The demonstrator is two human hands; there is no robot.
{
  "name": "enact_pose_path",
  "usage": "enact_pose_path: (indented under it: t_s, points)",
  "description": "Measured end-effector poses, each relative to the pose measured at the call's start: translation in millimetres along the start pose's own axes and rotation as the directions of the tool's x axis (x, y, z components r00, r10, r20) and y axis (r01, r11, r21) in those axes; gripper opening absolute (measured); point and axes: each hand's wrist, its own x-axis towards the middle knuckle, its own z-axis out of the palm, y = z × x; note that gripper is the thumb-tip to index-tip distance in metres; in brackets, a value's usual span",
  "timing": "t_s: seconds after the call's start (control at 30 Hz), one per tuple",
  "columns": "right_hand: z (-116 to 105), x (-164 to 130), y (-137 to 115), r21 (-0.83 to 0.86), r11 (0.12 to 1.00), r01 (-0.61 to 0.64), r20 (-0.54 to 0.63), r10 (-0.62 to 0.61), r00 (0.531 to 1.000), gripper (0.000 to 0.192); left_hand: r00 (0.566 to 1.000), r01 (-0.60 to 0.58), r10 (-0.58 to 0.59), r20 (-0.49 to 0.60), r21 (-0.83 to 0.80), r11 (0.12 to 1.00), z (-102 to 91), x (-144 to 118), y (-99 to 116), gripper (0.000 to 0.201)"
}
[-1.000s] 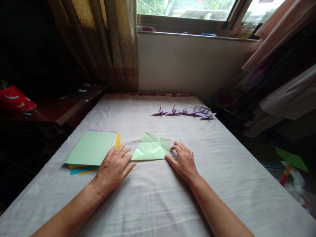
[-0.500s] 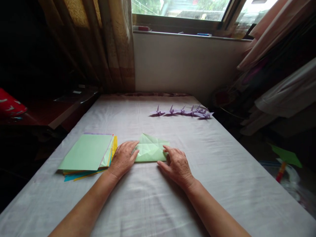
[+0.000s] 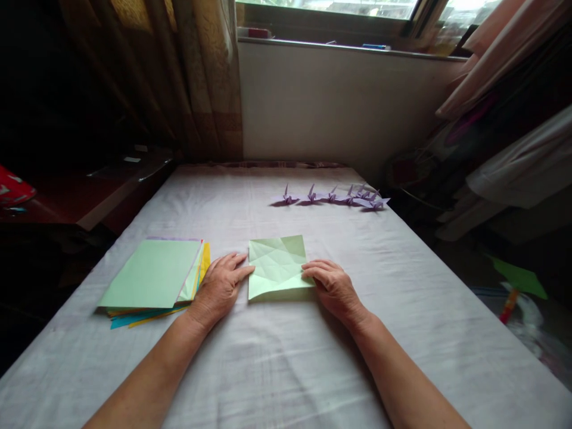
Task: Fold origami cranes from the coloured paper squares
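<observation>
A creased light green paper square (image 3: 277,265) lies flat on the white cloth-covered table (image 3: 286,357). My left hand (image 3: 221,286) rests palm down at the sheet's left edge, fingertips touching it. On the other side, my right hand (image 3: 333,286) presses its fingertips onto the right edge of the sheet. Neither hand grips anything.
A stack of coloured paper sheets (image 3: 154,280), green on top, lies left of my left hand. A row of several purple paper cranes (image 3: 330,198) stands further back. Curtains and a window sill are behind; a dark side table (image 3: 89,196) stands at the left.
The green sheet went from a partly folded, lifted shape to lying open and flat as a square. Both hands moved in from its sides to its edges.
</observation>
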Motion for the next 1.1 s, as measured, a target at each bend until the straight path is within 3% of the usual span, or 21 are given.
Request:
enact_pose_path:
  t_s: [0.13, 0.23, 0.4, 0.5, 0.6, 0.73, 0.87, 1.03, 1.1]
  points:
    - [-5.0, -4.2, 11.7, -0.154, 0.988, -0.015, 0.072, 0.026, 0.997, 0.039, 0.995, -0.093, 0.09, 0.039, 0.079, 0.993, -8.5, 1.3, 6.3, 0.029]
    - [-14.8, -6.5, 6.1, -0.231, 0.973, 0.007, 0.063, 0.008, 0.998, 0.046, 0.987, -0.151, 0.145, 0.064, 0.109, 0.983, -11.6, 2.7, 10.8, 0.026]
    - [-25.0, -4.1, -36.8, -0.251, 0.957, 0.148, -0.026, -0.159, 0.987, 0.041, 0.987, -0.161, 0.155, 0.046, 0.162, 0.974, -7.7, 0.8, 28.3, 0.028]
    - [-12.1, -2.0, -62.8, -0.268, 0.938, 0.218, 0.014, -0.223, 0.975, 0.029, 0.988, -0.155, 0.153, 0.025, 0.144, 0.977, -5.7, -0.7, 41.4, 0.029]
    - [5.9, -1.6, -71.3, -0.259, 0.942, 0.215, 0.064, -0.206, 0.977, 0.018, 0.988, -0.154, 0.153, 0.014, 0.083, 0.985, -7.9, -0.3, 47.7, 0.029]
    - [11.2, -2.6, -63.0, -0.111, 0.969, 0.221, 0.077, -0.213, 0.974, 0.021, 0.987, -0.163, 0.163, 0.0, 0.07, 0.984, -14.0, 0.7, 43.8, 0.03]
    - [4.0, -2.2, -49.5, 0.08, 0.969, 0.233, -0.01, -0.233, 0.972, 0.027, 0.982, -0.18, 0.185, -0.029, 0.12, 0.976, -17.5, 0.5, 34.9, 0.049]
    - [10.4, -3.4, -29.4, 0.152, 0.977, 0.152, -0.024, -0.15, 0.988, 0.026, 0.974, -0.222, 0.225, -0.037, 0.076, 0.972, -14.0, 2.0, 24.3, 0.021]
    - [14.1, -4.3, -22.5, 0.142, 0.983, 0.119, -0.004, -0.12, 0.993, 0.026, 0.974, -0.225, 0.226, -0.018, 0.039, 0.974, -11.9, 2.6, 22.0, 0.021]
